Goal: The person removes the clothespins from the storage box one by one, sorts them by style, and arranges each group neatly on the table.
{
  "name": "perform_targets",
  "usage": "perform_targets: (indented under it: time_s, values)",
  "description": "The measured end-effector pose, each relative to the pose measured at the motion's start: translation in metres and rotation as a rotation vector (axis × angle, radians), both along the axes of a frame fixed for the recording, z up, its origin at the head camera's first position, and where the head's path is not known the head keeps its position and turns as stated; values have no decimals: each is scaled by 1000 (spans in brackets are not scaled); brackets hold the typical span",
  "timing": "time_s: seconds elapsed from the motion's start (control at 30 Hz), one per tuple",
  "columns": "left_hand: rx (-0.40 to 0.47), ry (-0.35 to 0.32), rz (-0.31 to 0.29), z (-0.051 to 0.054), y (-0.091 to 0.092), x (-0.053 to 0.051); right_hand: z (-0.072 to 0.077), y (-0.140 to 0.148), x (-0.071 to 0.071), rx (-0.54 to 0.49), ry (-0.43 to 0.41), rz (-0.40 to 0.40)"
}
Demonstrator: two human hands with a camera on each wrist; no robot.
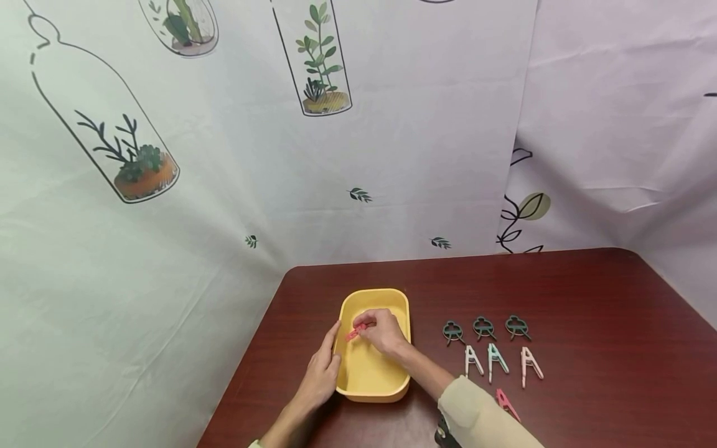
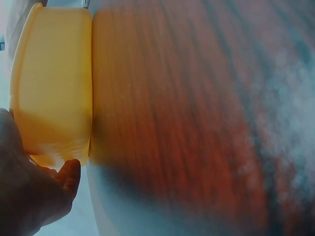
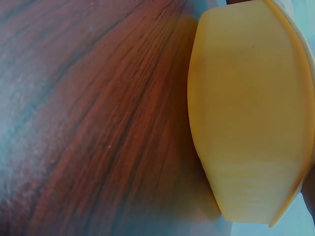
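A yellow plastic tub (image 1: 374, 381) stands on the table, seen from above in the head view and from its outer walls in both wrist views. My left hand (image 1: 321, 372) holds the tub's left side, its thumb near the rim and its fingers along the outer wall. Inside the tub's opening, my right hand (image 1: 383, 333) pinches a pinkish-red clothespin (image 1: 353, 335); the fingers partly hide it. Right of the tub lie a white clothespin (image 1: 473, 361), a mint one (image 1: 496, 361), a pale pink one (image 1: 529, 366) and another pinkish-red clothespin (image 1: 506, 404), partly behind my right sleeve.
Three dark green clips (image 1: 484, 328) lie in a row behind the pale clothespins. The dark reddish wooden table (image 1: 605, 311) meets a white patterned cloth (image 1: 426, 162) at the back. Near the front edge, a black object (image 1: 445, 434) shows beneath my right sleeve.
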State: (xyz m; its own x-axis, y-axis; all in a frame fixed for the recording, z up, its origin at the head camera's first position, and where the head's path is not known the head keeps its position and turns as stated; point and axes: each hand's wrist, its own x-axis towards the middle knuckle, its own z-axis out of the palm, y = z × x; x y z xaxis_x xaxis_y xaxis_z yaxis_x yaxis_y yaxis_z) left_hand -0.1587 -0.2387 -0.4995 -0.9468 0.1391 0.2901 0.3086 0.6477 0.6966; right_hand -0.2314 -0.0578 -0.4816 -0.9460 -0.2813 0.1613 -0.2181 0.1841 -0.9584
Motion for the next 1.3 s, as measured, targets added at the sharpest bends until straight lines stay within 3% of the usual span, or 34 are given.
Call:
perform_targets:
  time_s: [0.5, 0.97, 1.3]
  values:
    - [4, -10, 4, -1, 0, -1, -1, 1, -4, -104, 55, -60]
    - [24, -56, 13, -1, 0, 0, 4, 4, -3, -368, 25, -144]
    - [30, -42, 5, -1, 1, -1, 22, 12, 1, -476, 26, -222]
